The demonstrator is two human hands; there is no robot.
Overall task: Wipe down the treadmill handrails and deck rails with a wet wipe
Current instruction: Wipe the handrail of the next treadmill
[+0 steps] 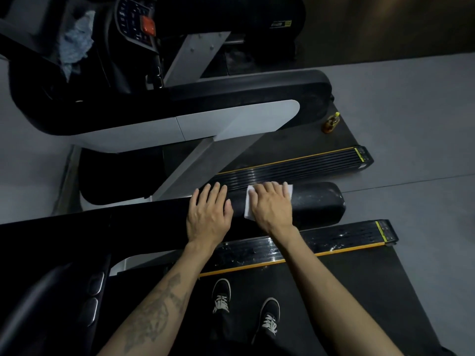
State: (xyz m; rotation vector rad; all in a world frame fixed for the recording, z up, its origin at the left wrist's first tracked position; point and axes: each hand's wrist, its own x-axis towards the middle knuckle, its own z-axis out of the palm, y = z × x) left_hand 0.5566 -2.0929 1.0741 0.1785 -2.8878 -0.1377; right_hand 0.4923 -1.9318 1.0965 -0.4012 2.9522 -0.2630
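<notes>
Wet wipe, white and spread flat, lies on top of the near handrail, short of the handrail's rounded free end. The right hand presses it down with fingers straight and slightly spread; the left hand rests flat on the same handrail just beside the wipe, on the console side, fingers extended and holding nothing.

Progress, as judged: wiping of this handrail is under way. The stretch between the wipe and the free end shows a pale speckled film, so it appears not yet cleaned. The deck rail below the near handrail carries white flecks and smears and seems untouched; the far handrail and the second deck rail, both beyond the near handrail, also remain.

Surroundings: a small bottle stands on the neighbouring belt beyond the near handrail, past the far handrail's end. A crumpled blue cloth sits by the far console. The person's shoes stand on the belt below the near handrail. Nothing obstructs the remaining stretch.
</notes>
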